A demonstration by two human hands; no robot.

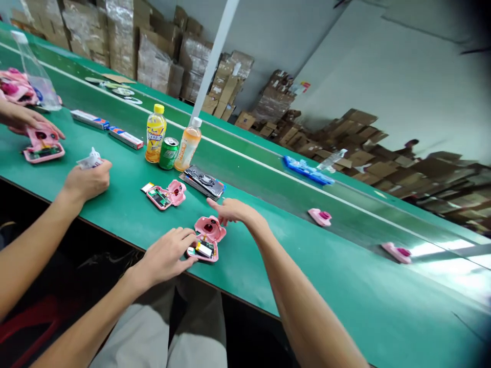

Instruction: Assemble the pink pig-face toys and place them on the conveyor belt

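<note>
- pale trousers (197, 327) sit closest to the eye, tucked beneath the edge of the green table (245, 278).
- far left, a co-worker's hand (32, 122) rests over a pink shell (44, 151); best to leave that corner alone.
- next along, another co-worker's hand (86, 179) is closed round a crumpled white packet (92, 159), well apart from the person's own work.
- then comes the other pink case (163, 199), spread open with its circuit board showing; i'd keep it at that spacing, so parts don't mix.
- the person's left hand (166, 255) is narrow, thumb and fingers bracketing the left end of an open case (207, 240). a good steady hold, i'd say, so long as the squeeze stays on the rim.
- that case stands near the table's close edge, lid tipped up, a white pouch (204, 249) lying over its insides. to my mind the pouch wants a light touch, flat and never pinched.
- the right hand (233, 210) is just beside the lid, forefinger stretched out, the rest curled; i cannot tell whether it grips anything. backing the lid gently would spare the join.
- farther right, a pink piece (319, 217) lies well clear of both hands.
</note>
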